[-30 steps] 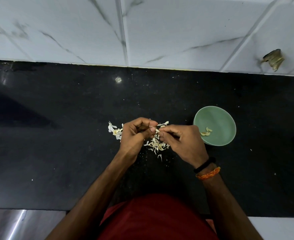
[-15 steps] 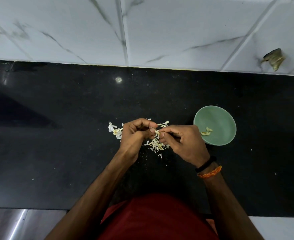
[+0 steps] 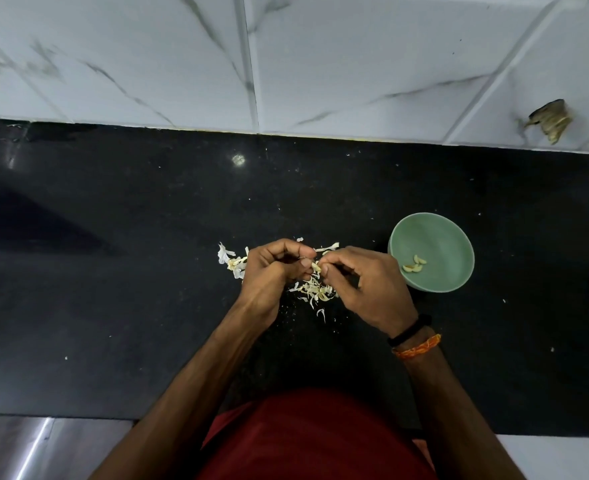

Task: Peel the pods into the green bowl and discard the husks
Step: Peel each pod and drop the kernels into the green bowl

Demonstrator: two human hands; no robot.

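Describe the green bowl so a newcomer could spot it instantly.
Start at the black countertop below the white tiled wall. Just right of the person's right hand sits the green bowl, round and pale green, with a few pale peeled pieces inside. It is the only container on the counter; the loose husks lie scattered between and under the hands.
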